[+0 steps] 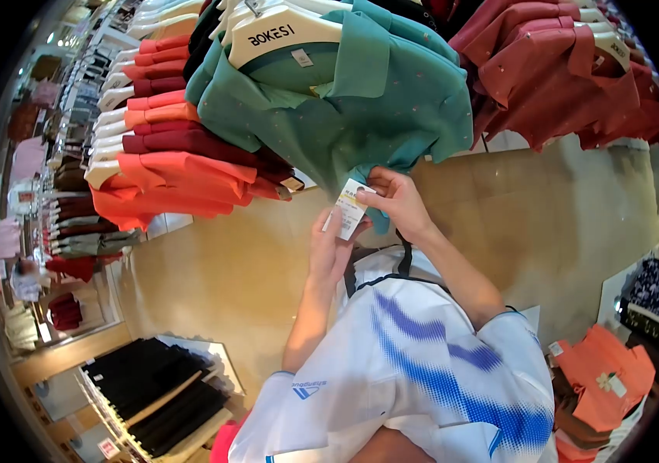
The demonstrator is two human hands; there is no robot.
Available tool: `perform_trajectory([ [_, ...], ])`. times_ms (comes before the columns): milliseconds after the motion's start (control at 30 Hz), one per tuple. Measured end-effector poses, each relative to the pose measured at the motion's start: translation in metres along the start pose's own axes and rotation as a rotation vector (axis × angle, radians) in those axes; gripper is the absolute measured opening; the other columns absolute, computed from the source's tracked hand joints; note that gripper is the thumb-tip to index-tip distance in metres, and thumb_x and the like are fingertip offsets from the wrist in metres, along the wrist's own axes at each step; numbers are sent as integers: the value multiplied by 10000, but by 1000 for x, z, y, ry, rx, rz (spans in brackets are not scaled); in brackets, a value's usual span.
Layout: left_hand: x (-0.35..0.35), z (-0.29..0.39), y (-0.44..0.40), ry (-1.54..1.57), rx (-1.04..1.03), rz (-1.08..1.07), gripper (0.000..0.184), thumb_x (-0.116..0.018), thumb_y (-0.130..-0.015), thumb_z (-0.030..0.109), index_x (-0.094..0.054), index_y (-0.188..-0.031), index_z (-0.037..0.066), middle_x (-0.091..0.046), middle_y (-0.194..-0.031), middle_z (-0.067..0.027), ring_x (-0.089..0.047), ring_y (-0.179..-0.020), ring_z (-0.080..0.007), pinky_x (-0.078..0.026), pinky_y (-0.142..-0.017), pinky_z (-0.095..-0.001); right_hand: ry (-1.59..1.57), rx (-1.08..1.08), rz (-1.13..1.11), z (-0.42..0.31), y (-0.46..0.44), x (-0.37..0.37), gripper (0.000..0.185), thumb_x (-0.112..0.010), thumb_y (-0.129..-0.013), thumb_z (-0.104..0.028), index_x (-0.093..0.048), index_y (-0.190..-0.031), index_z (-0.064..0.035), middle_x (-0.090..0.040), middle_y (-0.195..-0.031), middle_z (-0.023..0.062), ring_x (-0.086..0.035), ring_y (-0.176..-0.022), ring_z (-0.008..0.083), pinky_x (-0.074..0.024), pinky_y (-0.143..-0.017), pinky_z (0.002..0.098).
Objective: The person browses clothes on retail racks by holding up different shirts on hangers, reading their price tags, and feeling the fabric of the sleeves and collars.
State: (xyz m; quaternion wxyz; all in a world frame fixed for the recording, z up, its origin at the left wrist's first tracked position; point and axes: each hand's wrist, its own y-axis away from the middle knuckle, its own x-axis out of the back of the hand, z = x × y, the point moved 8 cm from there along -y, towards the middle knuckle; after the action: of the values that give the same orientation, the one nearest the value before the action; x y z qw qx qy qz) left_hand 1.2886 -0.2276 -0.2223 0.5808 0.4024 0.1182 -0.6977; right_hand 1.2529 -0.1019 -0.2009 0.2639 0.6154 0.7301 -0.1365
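Note:
A green collared shirt (283, 116) hangs in front of me on a white hanger (291, 35) marked BOKESI. Close to its lower edge, a white paper price tag (347, 216) with printed text and a yellow stripe is held between both hands. My left hand (332, 245) is closed on the tag's lower left side, thumb over its face. My right hand (397, 199) pinches the tag's upper right part, with green fabric against its fingers. The fine print is too small to read.
Orange and dark red shirts (175, 177) hang on the left, and dusty red shirts (553, 77) on the right. Folded black clothes (144, 378) lie on a low stand at lower left. A folded orange garment (603, 374) is at lower right. Tan floor (213, 285) shows between.

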Motion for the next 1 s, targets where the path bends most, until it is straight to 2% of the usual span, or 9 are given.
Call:
perform_trajectory([
  [133,-16,-8,14,63,-81,-10,269,-473,-980,208,-517,-1096,-30,-620,-1086,-171,-616,-993,-274,-474,-912,-421,34,-87,-20,-6,3,12,272,-692,-802,-38,-583,-1042,28,-645,-991,71,-601,-898,104,-467,-806,245],
  [200,-7,-12,20,-136,-147,24,238,-491,-970,170,-509,-1110,-22,-621,-1086,-169,-617,-988,-276,-459,-918,-405,45,-120,-37,-8,6,15,271,-695,-798,-36,-584,-1037,29,-647,-987,70,-602,-899,104,-467,-807,247],
  [633,7,-22,26,-272,-108,-13,253,-576,-881,-5,-489,-1118,4,-614,-1101,-138,-611,-975,-220,-460,-889,-341,-54,-166,-31,-3,9,24,214,-674,-809,-52,-600,-994,24,-659,-975,71,-611,-837,97,-476,-730,217],
  [700,25,-22,23,-469,-112,12,441,-690,-797,27,-475,-1182,5,-585,-1142,-126,-583,-1034,-234,-445,-909,-353,-74,-165,-9,-3,8,24,210,-675,-809,-55,-599,-988,26,-659,-976,73,-612,-837,99,-479,-725,218],
  [733,28,-21,20,-477,-111,2,441,-690,-797,27,-475,-1182,5,-585,-1142,-126,-583,-1034,-234,-445,-909,-353,-95,-171,10,-4,8,24,225,-677,-809,-55,-591,-1002,24,-657,-978,75,-613,-839,102,-481,-724,220],
  [800,16,-14,17,-1115,-295,-44,677,-790,-696,90,-436,-1266,-2,-536,-1202,-132,-519,-1128,-269,-423,-941,-386,-121,-172,35,-3,7,23,241,-678,-809,-55,-583,-1016,23,-655,-981,77,-614,-841,106,-484,-723,222],
  [833,3,-9,17,-1248,-421,-20,802,-837,-623,129,-431,-1305,11,-503,-1238,-150,-459,-1181,-314,-379,-972,-423,-150,-175,47,-1,7,22,259,-678,-809,-53,-572,-1033,19,-650,-984,78,-612,-843,106,-484,-719,223],
  [967,0,-20,2,-1433,-554,-76,724,-795,-629,92,-473,-1275,44,-492,-1241,-160,-435,-1181,-346,-345,-983,-430,-213,-177,84,-1,8,17,286,-680,-808,-48,-547,-1057,1,-632,-977,68,-603,-830,100,-480,-701,213],
  [1000,-1,-17,2,-1473,-666,-54,660,-759,-636,59,-503,-1245,50,-494,-1239,-162,-435,-1169,-363,-336,-984,-429,-208,-173,86,-1,8,17,286,-680,-808,-48,-547,-1057,1,-632,-977,68,-603,-830,100,-480,-701,213],
])
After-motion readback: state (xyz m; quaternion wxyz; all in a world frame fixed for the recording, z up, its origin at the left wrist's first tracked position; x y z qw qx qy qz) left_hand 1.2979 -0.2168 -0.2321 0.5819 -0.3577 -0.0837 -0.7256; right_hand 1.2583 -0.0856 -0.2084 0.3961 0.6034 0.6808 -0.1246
